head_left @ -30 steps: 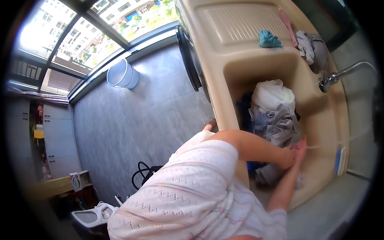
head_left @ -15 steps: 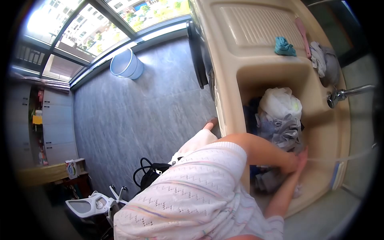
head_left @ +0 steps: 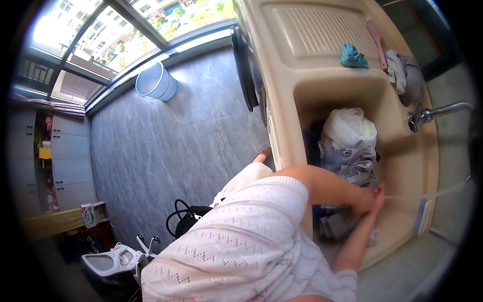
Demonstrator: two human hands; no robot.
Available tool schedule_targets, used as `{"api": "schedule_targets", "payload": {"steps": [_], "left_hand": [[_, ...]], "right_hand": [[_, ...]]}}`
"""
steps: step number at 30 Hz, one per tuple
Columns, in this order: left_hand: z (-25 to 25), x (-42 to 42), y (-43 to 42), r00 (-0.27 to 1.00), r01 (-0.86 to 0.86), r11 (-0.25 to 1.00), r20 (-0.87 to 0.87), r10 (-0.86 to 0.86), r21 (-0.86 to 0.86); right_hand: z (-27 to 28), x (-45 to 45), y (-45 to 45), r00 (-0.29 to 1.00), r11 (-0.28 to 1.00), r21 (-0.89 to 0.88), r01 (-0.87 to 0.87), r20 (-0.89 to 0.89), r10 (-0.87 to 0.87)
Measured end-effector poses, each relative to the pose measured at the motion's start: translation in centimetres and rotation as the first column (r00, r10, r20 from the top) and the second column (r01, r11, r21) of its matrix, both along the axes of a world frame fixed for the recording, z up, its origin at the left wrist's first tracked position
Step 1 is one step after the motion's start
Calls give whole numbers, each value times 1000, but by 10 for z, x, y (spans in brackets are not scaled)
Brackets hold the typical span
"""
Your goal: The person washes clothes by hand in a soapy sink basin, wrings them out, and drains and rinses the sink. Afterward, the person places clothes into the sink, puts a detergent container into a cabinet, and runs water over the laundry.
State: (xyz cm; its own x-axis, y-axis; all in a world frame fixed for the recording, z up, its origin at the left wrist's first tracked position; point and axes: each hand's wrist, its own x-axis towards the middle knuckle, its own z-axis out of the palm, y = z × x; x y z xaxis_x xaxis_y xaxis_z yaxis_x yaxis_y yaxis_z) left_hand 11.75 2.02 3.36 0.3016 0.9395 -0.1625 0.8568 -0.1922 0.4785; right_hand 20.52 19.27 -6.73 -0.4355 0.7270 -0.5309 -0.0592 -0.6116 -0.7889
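Note:
My left hand (head_left: pixel 362 201) reaches over the beige sink (head_left: pixel 402 166) and meets my right hand (head_left: pixel 378 195). The two overlap near the sink's right side, where a thin stream of water (head_left: pixel 415 197) comes in from the right. Stretched fingers show on my right hand. Those of my left hand are hidden or blurred where the hands touch. Beside them in the basin lie a white bundle (head_left: pixel 349 126), grey crumpled cloth (head_left: pixel 358 161) and dark cloth (head_left: pixel 313 138). More grey cloth (head_left: pixel 338 226) lies below my left forearm.
A chrome tap (head_left: pixel 425 117) stands at the sink's edge. A teal cloth (head_left: pixel 354 56), a pink brush-like tool (head_left: pixel 377 44) and grey cloths (head_left: pixel 405 75) lie on the ledge. Blue bucket (head_left: pixel 157 83), black bag (head_left: pixel 188 221) and white chair (head_left: pixel 115 259) are behind.
The hands stay together in the water stream with only a slight shift. The whole view has moved a little; the cloths lie as before.

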Motion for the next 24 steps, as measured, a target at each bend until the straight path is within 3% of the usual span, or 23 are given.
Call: {"api": "schedule_targets", "payload": {"steps": [6, 11, 14, 17, 20, 24], "left_hand": [[7, -3, -5, 1000, 6, 1000, -14, -5, 28], [2, -3, -4, 1000, 1, 999, 30, -2, 43], [6, -6, -8, 999, -10, 996, 47, 7, 84], [6, -4, -2, 1000, -9, 999, 25, 10, -50], [4, -5, -3, 1000, -8, 1000, 19, 8, 16], [-4, -1, -1, 1000, -11, 999, 2, 11, 50]], "right_hand": [[3, 5, -2, 998, 1000, -1, -30, -57, 30], [19, 0, -15, 995, 987, -163, 14, -98, -31], [12, 13, -6, 965, 979, -29, -201, -177, 193], [21, -1, -13, 999, 999, -27, -35, 30, 36], [-8, 8, -4, 994, 993, 89, -74, -76, 81], [-11, 13, 8, 971, 985, 57, -160, -169, 168]]}}
